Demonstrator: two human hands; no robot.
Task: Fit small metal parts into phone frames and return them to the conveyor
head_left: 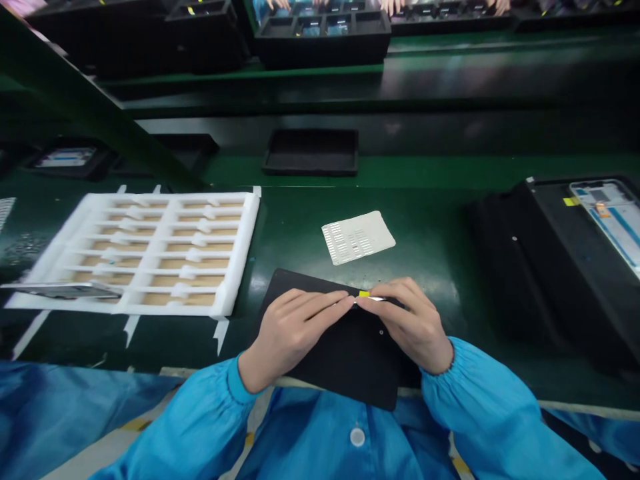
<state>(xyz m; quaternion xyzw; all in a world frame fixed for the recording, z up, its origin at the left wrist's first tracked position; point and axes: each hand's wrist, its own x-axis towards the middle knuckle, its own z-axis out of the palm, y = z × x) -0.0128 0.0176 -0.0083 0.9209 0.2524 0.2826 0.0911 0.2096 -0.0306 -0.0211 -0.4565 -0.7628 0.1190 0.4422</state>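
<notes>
Over a black mat (pixel 345 360) at the front edge of the green table, both my hands meet at a thin, pale-edged piece (pixel 376 299) with a yellow tab (pixel 364 293). My left hand (pixel 297 327) has its fingers pressed together, with the tips at the left end of the piece. Thumb and fingers of my right hand (pixel 413 321) pinch its right end. Most of the piece is hidden by my fingers. Just beyond the mat lies a pale sheet (pixel 367 237) with rows of small strips.
A white foam rack (pixel 225 287) stands at left, a flat device (pixel 65 289) resting on it. Black trays (pixel 500 267) are at right, with a phone frame (pixel 615 217) on top. An empty black tray (pixel 310 152) sits behind. Other people's hands (pixel 393 5) show at the far top.
</notes>
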